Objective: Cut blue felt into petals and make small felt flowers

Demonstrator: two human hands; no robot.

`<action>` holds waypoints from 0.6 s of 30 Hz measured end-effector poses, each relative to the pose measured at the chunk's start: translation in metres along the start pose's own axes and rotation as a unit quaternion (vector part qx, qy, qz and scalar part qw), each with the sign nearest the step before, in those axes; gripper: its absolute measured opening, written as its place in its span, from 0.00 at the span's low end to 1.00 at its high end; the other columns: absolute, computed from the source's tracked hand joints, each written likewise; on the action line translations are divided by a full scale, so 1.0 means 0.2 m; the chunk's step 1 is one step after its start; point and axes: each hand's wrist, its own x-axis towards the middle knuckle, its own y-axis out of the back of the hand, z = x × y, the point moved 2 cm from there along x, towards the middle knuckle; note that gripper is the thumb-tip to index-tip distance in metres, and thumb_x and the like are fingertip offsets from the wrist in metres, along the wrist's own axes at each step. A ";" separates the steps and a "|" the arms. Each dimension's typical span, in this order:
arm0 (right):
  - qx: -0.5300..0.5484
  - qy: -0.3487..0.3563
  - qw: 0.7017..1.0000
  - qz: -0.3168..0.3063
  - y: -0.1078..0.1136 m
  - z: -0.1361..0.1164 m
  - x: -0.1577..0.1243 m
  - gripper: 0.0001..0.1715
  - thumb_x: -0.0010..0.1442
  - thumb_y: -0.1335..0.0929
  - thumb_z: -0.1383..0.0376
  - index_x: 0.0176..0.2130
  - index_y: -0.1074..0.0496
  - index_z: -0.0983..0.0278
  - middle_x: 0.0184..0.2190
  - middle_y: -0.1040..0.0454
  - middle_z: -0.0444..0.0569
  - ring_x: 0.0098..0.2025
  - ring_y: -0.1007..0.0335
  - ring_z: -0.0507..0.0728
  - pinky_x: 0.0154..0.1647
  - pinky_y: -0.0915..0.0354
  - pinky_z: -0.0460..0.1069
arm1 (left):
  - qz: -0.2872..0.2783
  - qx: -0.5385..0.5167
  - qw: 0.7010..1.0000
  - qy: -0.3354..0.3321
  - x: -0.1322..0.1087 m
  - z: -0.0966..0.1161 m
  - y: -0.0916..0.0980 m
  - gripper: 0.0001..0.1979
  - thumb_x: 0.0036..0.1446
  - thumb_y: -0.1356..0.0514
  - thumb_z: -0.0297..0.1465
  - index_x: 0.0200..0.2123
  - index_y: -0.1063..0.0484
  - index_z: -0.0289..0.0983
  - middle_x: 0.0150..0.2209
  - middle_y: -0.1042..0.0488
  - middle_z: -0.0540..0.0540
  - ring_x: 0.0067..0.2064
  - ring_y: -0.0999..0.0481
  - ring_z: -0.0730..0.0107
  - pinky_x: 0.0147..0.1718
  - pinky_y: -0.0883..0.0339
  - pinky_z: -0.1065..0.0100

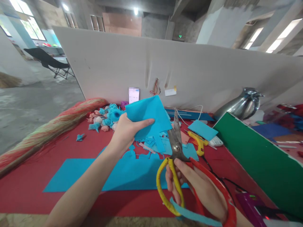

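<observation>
My left hand (pixel 125 129) pinches a folded piece of blue paper (pixel 148 110), its thumb lying across the front. In my right hand (pixel 196 183) is a pair of scissors (pixel 176 148) with one yellow and one red handle. The blades point up and are slightly parted at the paper's right edge. From the paper's lower edge a narrow strip (pixel 159 143) hangs down. Another thin blue strip (pixel 194 214) dangles by the scissor handles. Beneath my hands a large blue sheet (pixel 78 171) lies flat on the red tabletop (pixel 21 195).
Blue and pink crumpled paper pieces (pixel 107 116) are heaped at the back left, beside a phone (pixel 133 94). A yellow glue gun (pixel 197 142), a blue pad (pixel 203 129) and a green board (pixel 255 157) lie to the right. Behind stands a metal jug (pixel 239 104).
</observation>
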 end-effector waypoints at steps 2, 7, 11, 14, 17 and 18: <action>0.008 -0.006 1.000 0.004 0.00 0.02 0.00 0.28 0.55 0.40 0.45 0.27 0.36 0.68 0.20 0.32 0.47 0.16 0.37 0.48 0.18 0.39 0.42 | 0.006 0.000 1.000 0.002 0.00 0.00 0.00 0.17 0.39 0.33 0.28 0.37 0.26 0.33 0.36 0.22 0.43 0.35 0.22 0.58 0.34 0.26 0.62; 0.007 -0.050 0.999 0.021 -0.01 0.03 -0.02 0.31 0.52 0.40 0.41 0.25 0.37 0.67 0.16 0.33 0.44 0.13 0.40 0.45 0.13 0.44 0.39 | 0.020 0.018 1.000 0.017 0.00 0.02 -0.01 0.19 0.36 0.32 0.29 0.36 0.26 0.32 0.35 0.22 0.42 0.36 0.23 0.59 0.36 0.27 0.62; -0.023 -0.063 0.997 0.036 -0.03 0.03 -0.01 0.34 0.48 0.40 0.38 0.22 0.38 0.67 0.12 0.37 0.41 0.10 0.45 0.44 0.10 0.49 0.37 | 0.022 0.036 0.999 0.018 0.01 0.04 0.01 0.19 0.35 0.32 0.29 0.35 0.26 0.32 0.35 0.22 0.42 0.35 0.23 0.59 0.37 0.27 0.62; -0.005 -0.059 0.998 0.014 -0.03 0.03 0.01 0.35 0.43 0.38 0.37 0.21 0.39 0.67 0.12 0.37 0.41 0.09 0.45 0.43 0.10 0.48 0.38 | 0.019 0.034 0.999 0.030 0.01 0.05 0.02 0.20 0.35 0.32 0.28 0.36 0.26 0.31 0.35 0.22 0.42 0.36 0.23 0.59 0.39 0.28 0.61; 0.038 -0.067 0.996 -0.036 -0.04 0.05 0.03 0.33 0.43 0.35 0.40 0.22 0.38 0.68 0.15 0.35 0.43 0.13 0.41 0.45 0.13 0.43 0.39 | 0.009 0.021 0.999 0.041 0.00 0.06 0.01 0.21 0.34 0.32 0.26 0.37 0.27 0.31 0.36 0.22 0.42 0.37 0.23 0.58 0.39 0.28 0.60; 0.052 -0.070 0.995 -0.047 -0.04 0.05 0.03 0.31 0.43 0.34 0.42 0.23 0.38 0.68 0.16 0.34 0.44 0.14 0.39 0.46 0.14 0.40 0.39 | 0.004 0.019 0.999 0.045 0.00 0.07 0.01 0.21 0.34 0.32 0.26 0.37 0.27 0.32 0.36 0.22 0.42 0.37 0.23 0.58 0.39 0.28 0.60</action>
